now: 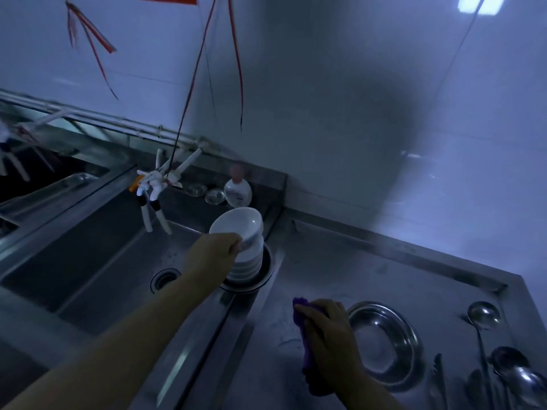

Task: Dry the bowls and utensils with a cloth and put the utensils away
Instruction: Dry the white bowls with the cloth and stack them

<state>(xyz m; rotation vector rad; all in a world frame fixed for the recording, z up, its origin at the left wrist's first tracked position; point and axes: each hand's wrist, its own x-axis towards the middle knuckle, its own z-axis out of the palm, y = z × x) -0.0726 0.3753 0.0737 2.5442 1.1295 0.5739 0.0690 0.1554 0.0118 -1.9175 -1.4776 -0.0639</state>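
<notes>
From the head camera, a dim steel kitchen counter (370,261) runs along a pale tiled wall, with a deep stainless sink basin (97,261) sunk into its left part.

The left hand (214,251) reaches forward over the basin's right edge and grips the rim of the top white ceramic bowl (238,224), thumb and fingers curled over the near lip so the bowl tilts up towards the wall. That bowl sits on a stack of white bowls (245,267), which stands in a shallow round steel dish (260,279) at the sink's right rim, near the back corner of the counter.

The right hand (328,329) lies on the counter's near part, its fingers curled around a bunched purple cloth (305,335) that it presses on the steel; the cloth shows beyond the knuckles and trails back beside the wrist.

Just right of that hand a wide round stainless-steel bowl (387,347) rests upright on the counter. Further right, by the counter's right edge, lies a long-handled steel ladle (484,316), its cup towards the wall, and below it a cluster of steel spoons and tongs (515,377), overlapping and too dark to tell apart.

At the back rim of the sink stand a clear round bottle with a pink cap (237,190) and two small glass dishes (207,193). A white double tap (151,184) hangs over the basin, and a round drain (165,278) sits in its floor.
</notes>
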